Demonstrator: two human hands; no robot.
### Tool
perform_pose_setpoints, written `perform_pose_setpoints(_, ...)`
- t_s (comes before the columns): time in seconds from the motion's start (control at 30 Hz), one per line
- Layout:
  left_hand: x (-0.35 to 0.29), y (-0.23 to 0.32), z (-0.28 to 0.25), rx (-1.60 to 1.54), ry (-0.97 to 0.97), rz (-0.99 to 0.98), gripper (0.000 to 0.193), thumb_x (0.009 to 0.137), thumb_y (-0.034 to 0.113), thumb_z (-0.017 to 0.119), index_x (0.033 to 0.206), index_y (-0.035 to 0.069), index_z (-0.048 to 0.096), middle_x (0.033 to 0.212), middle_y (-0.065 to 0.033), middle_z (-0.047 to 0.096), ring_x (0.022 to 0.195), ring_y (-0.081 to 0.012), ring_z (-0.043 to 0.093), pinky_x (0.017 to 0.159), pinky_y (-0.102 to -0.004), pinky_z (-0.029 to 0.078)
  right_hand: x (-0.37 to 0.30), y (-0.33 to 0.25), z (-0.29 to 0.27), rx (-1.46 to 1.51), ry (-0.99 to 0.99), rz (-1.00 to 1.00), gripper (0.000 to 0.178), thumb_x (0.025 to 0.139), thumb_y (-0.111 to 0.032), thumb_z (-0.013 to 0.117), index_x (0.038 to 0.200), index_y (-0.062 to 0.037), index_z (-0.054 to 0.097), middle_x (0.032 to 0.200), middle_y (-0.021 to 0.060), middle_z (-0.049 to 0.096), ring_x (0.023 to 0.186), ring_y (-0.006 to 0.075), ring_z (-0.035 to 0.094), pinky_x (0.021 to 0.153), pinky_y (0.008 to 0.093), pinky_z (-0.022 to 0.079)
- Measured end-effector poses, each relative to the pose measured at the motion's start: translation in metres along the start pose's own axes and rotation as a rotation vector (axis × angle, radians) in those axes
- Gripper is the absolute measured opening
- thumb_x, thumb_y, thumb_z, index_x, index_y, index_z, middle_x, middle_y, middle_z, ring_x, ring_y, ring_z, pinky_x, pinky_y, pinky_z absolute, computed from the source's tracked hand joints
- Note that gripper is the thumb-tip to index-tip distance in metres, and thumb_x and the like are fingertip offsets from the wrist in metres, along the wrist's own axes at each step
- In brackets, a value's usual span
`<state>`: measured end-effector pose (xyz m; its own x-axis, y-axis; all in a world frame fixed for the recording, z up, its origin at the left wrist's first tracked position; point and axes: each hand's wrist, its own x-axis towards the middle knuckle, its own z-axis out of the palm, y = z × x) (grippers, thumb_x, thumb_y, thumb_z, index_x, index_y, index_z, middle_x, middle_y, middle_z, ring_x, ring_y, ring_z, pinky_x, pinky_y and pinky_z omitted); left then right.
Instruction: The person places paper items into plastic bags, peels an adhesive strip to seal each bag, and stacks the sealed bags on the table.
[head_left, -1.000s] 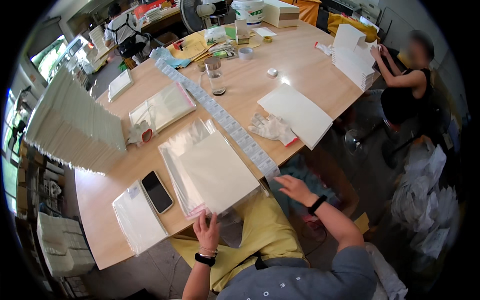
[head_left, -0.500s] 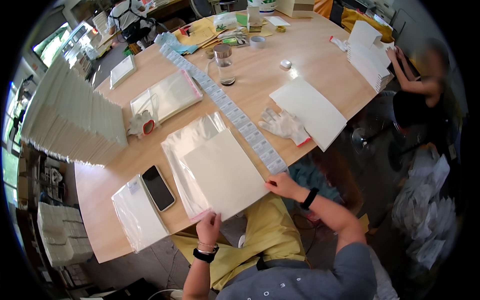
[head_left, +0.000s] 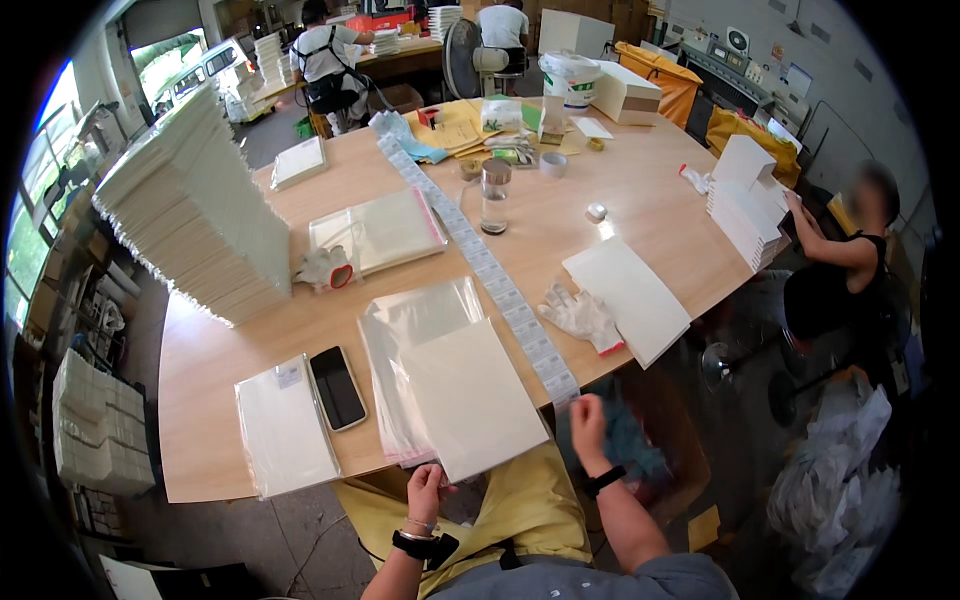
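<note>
A white rectangular board (head_left: 475, 400) lies partly over a stack of clear plastic bags (head_left: 385, 345) at the table's near edge. My left hand (head_left: 428, 490) is just below the board's lower left corner, its fingers closed; a bit of pink shows beside them, but what they hold is unclear. To the right, a long strip of printed labels (head_left: 490, 270) runs diagonally across the table. My right hand (head_left: 587, 428) pinches at the near end of that strip. Left of the bags lie a black-screened phone (head_left: 338, 387) and a white item in a clear sleeve (head_left: 287, 428).
A tall stack of white boards (head_left: 200, 210) stands at left. Farther in are a bagged pack (head_left: 380, 230), a water bottle (head_left: 495, 200) and tape rolls. A white glove (head_left: 582, 318) overlaps white sheets (head_left: 632, 300) at right. A co-worker (head_left: 850, 260) handles white boards at the right edge.
My view has tilted up, showing more of the room. My right hand has moved from the board's right corner to the label strip's end. My left hand sits slightly below the bags' pink edge.
</note>
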<state>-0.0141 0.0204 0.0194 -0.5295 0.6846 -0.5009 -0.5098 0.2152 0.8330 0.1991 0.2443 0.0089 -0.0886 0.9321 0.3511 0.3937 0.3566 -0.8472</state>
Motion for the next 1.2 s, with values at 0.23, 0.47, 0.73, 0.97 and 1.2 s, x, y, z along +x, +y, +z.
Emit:
perform_pose_setpoints(0.23, -0.015, 0.065, 0.043, 0.807, 0.026, 0.737, 0.018, 0.084, 0.020, 0.051, 0.091, 0.003, 0.053, 0.076, -0.0103, 0.054, 0.062, -0.0233, 0.055, 0.054, -0.0311, 0.045, 0.041, 0.030, -0.025, 0.175, -0.431, 0.191, 0.013, 0.077, -0.004, 0.060, 0.084, 0.0003, 0.050, 0.071, -0.0007, 0.053, 0.065, 0.0044, 0.048, 0.058, 0.0194, 0.040)
perform_pose_setpoints(0.47, 0.062, 0.050, 0.166, -0.198, -0.623, -0.609, 0.016, 0.083, 0.023, 0.055, 0.072, 0.014, 0.049, 0.054, 0.0086, 0.027, 0.041, -0.0028, 0.023, 0.036, -0.0192, 0.015, 0.062, -0.058, -0.062, 0.078, -0.606, 0.029, 0.022, 0.074, -0.001, 0.061, 0.096, -0.0009, 0.061, 0.078, 0.0060, 0.061, 0.068, 0.0103, 0.055, 0.062, 0.0231, 0.045)
perform_pose_setpoints(0.73, 0.079, 0.027, 0.196, -0.056, -0.505, -0.404, 0.022, 0.082, 0.025, 0.058, 0.067, 0.012, 0.047, 0.054, 0.0070, 0.034, 0.040, -0.0038, 0.026, 0.035, -0.0201, 0.018, 0.057, -0.075, -0.075, -0.162, -0.449, -0.369, 0.017, 0.064, 0.001, 0.066, 0.079, -0.0051, 0.064, 0.090, 0.0098, 0.059, 0.089, 0.0248, 0.054, 0.075, 0.0319, 0.044)
perform_pose_setpoints(0.97, 0.048, 0.038, 0.166, 0.293, -0.392, 0.103, 0.032, 0.084, 0.028, 0.053, 0.103, 0.003, 0.048, 0.060, -0.0003, 0.045, 0.050, -0.0088, 0.040, 0.043, -0.0240, 0.033, 0.091, -0.121, -0.005, 0.326, -0.520, -0.025, 0.012, 0.077, 0.000, 0.058, 0.088, 0.0005, 0.061, 0.081, 0.0083, 0.061, 0.071, 0.0114, 0.055, 0.065, 0.0228, 0.044)
perform_pose_setpoints(1.2, -0.013, 0.010, 0.023, 0.366, 0.117, 0.482, 0.025, 0.081, 0.006, 0.055, 0.104, 0.001, 0.047, 0.076, -0.0029, 0.050, 0.066, -0.0085, 0.043, 0.058, -0.0220, 0.037, 0.137, -0.068, 0.128, 0.250, -0.641, 0.059, 0.014, 0.076, -0.006, 0.060, 0.087, 0.0020, 0.062, 0.073, 0.0075, 0.063, 0.068, 0.0110, 0.057, 0.062, 0.0232, 0.045)
